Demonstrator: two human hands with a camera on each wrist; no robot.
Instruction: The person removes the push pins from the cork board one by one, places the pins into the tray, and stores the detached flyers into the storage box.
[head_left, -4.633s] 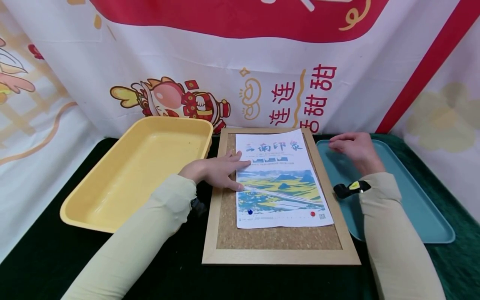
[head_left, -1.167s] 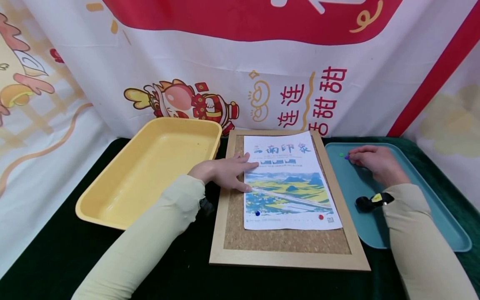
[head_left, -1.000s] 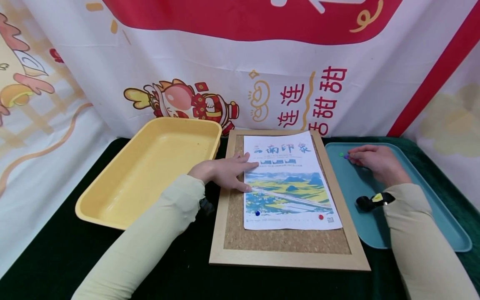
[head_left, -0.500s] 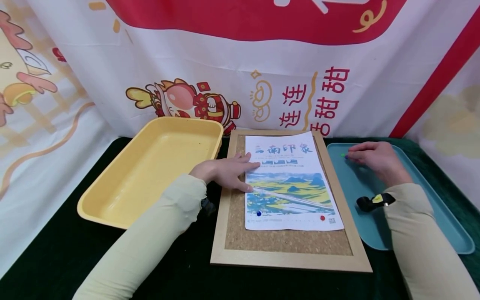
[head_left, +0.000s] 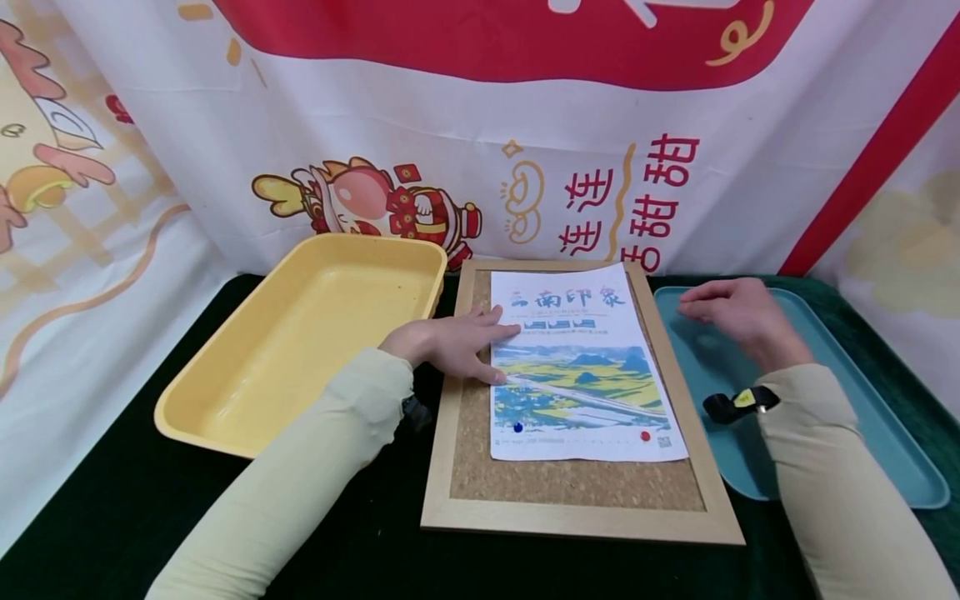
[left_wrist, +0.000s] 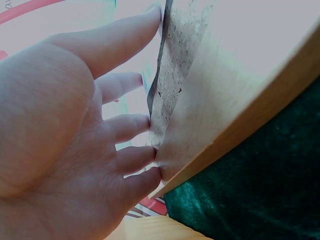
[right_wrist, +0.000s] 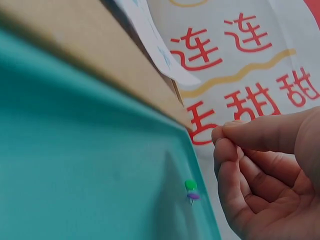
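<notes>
My left hand (head_left: 453, 343) lies with spread fingers over the left edge of a printed poster sheet (head_left: 585, 371) on a wood-framed corkboard (head_left: 577, 492). In the left wrist view, its straight fingers (left_wrist: 132, 127) rest along the sheet's edge. A blue push pin (head_left: 517, 427) and a red push pin (head_left: 645, 436) are in the sheet's lower corners. My right hand (head_left: 742, 317) hovers over the far end of a blue tray (head_left: 840, 408), thumb and index fingertips together; I cannot tell whether they pinch something small. Below it, a green push pin (right_wrist: 190, 185) and a purple push pin (right_wrist: 193, 196) lie close together on the tray.
A deep yellow tub (head_left: 277, 358) stands left of the corkboard, and its right side comes close to the frame. Dark green cloth (head_left: 360, 542) covers the table. A white printed banner (head_left: 420, 108) hangs right behind everything. The sheet's top edge curls up slightly.
My right hand went down to the pins in the tray, and has now lifted slightly and shifted left. The left hand has kept its place on the sheet. The view has shifted a little.
</notes>
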